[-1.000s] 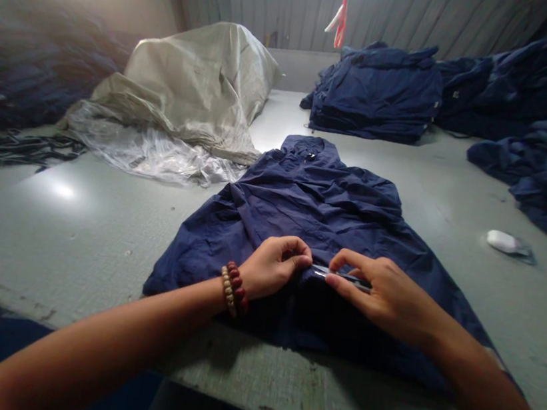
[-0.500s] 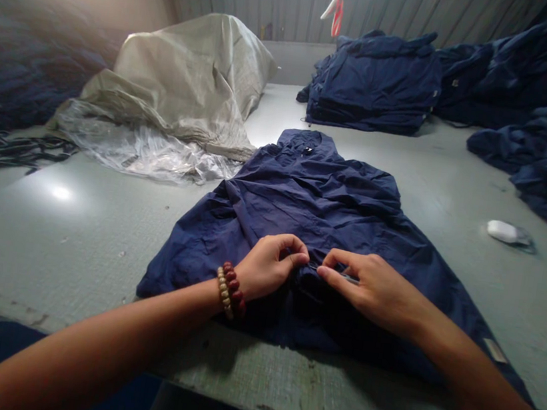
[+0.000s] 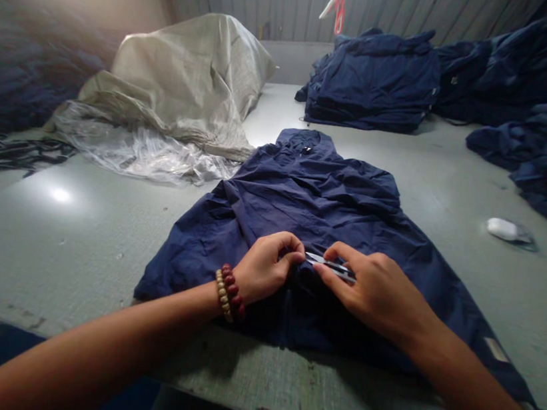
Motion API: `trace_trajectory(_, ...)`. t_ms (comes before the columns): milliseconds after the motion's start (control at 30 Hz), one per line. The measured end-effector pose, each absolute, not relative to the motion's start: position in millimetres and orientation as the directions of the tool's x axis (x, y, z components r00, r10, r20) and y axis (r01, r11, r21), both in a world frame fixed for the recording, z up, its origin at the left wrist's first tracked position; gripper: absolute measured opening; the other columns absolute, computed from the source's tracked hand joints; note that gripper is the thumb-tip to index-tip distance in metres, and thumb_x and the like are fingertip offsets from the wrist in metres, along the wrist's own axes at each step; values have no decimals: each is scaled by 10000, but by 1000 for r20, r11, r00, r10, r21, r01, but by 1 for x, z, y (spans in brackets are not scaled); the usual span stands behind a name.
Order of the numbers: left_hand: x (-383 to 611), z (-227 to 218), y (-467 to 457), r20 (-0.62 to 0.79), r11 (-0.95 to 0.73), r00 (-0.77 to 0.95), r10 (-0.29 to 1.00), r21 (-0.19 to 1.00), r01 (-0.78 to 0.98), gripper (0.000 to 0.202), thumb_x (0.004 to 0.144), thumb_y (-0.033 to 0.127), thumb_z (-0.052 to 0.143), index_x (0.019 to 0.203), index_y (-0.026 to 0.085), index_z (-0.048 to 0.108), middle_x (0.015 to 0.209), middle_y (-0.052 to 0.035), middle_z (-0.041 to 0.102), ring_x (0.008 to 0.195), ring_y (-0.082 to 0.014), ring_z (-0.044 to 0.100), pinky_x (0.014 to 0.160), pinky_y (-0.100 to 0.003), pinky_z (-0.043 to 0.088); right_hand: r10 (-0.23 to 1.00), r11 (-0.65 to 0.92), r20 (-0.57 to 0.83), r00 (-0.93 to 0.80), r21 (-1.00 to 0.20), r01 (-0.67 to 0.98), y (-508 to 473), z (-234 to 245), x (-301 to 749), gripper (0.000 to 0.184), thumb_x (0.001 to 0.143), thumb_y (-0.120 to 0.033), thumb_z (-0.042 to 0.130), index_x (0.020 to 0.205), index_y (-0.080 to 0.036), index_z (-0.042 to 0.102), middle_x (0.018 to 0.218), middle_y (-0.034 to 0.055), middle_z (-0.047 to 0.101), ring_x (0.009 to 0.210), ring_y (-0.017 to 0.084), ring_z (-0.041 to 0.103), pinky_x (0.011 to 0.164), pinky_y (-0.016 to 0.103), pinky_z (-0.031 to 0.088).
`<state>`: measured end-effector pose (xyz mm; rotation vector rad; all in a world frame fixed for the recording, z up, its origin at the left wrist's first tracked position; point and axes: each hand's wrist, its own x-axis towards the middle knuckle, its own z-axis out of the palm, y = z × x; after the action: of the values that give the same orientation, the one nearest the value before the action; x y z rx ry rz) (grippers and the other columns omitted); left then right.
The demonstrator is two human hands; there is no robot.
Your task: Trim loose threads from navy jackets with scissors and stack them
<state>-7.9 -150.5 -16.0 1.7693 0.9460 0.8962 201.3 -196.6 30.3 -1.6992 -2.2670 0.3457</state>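
A dark blue hooded jacket [image 3: 314, 200] lies spread on the table, its hood pointing away from me. My left hand [image 3: 271, 262], with two bead bracelets at the wrist, pinches a bit of the jacket near its lower middle. Between the thumb and fingers of my right hand [image 3: 371, 288] is a pair of small metal thread snips [image 3: 333, 265]. Their blades point left, with the tips close to my left fingertips. Whether a thread lies between the tips is too small to tell.
Folded blue garments [image 3: 373, 77] are stacked at the back, with more heaped at right. A beige sheet [image 3: 189, 79] over clear plastic [image 3: 144, 151] stands back left. Dark cords [image 3: 13, 154] lie at left. A white rounded object [image 3: 502, 228] rests on the table [image 3: 98, 236] at right.
The snips' blades now show plainly, reaching toward my left fingertips. My right fingers have spread a little apart around them. My left hand keeps its pinch, and the jacket lies much as before.
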Motion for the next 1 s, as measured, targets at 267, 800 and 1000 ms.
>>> trace_trajectory(267,-10,-14,-151,191,-325,440,878,911,254,120,913,166,578,803,171,627,779,5,626,713,-133,530,673,-250,399,951,297,178,-255,-284,911,-201,25,197,338,1000,-539,528,1009,-246,697,577,5,649,471,191,600,521,300,340)
trace_trajectory(800,-9,-10,-152,201,-333,415,887,902,274,111,878,135,577,781,177,613,762,8,619,711,-136,524,668,-264,388,905,338,316,-286,-124,933,-202,20,195,362,1016,-536,515,1030,-227,703,571,24,671,478,220,646,517,315,331)
trace_trajectory(1000,-10,-5,-157,291,-369,299,909,894,253,96,885,139,584,810,185,623,807,-1,638,722,-139,540,689,-273,409,832,424,435,-344,-99,900,-201,21,202,391,1048,-515,474,1063,-209,717,707,56,759,545,214,697,522,317,368)
